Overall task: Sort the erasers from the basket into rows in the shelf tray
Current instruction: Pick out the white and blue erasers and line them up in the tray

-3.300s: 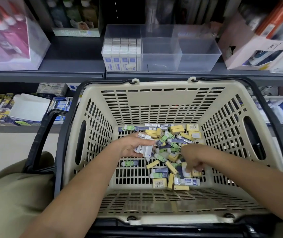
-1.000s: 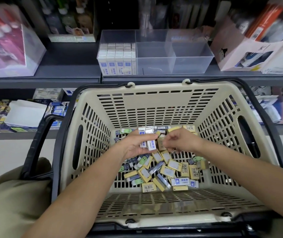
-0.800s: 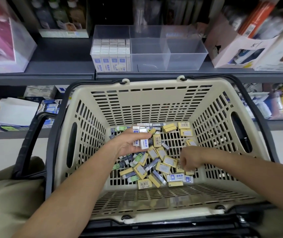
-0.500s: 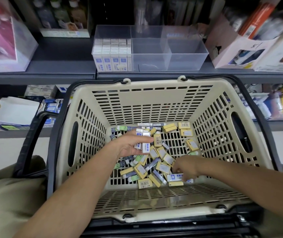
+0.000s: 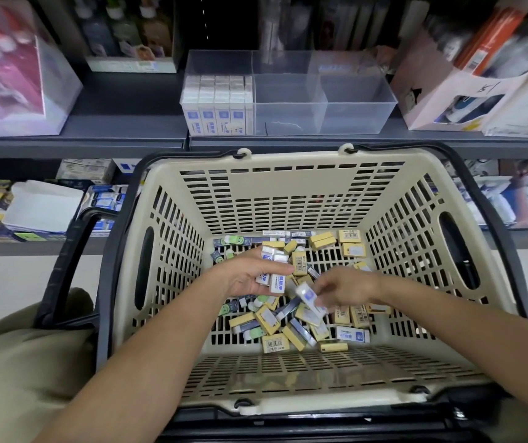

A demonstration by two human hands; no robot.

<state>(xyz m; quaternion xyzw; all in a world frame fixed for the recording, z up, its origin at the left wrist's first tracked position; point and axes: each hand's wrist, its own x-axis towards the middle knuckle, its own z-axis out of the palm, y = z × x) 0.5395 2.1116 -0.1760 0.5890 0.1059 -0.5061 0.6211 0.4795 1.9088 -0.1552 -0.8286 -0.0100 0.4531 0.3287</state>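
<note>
A beige slatted basket with black handles holds a loose heap of yellow, white-blue and green erasers. Inside it, my left hand grips a small stack of white-blue erasers above the heap. Just to its right, my right hand pinches one white-blue eraser, lifted off the heap. On the shelf behind stands the clear divided tray; its left compartment holds rows of white-blue erasers, and the middle and right compartments look bare.
A pink boxed set stands on the shelf at left, a pale cardboard display box at right. The lower shelf carries white paper and small packs. The basket's left handle hangs outward beside my knee.
My right hand has come up from the heap's near right part holding a white-blue eraser, moving toward my left hand. The left hand has stayed put with its stack.
</note>
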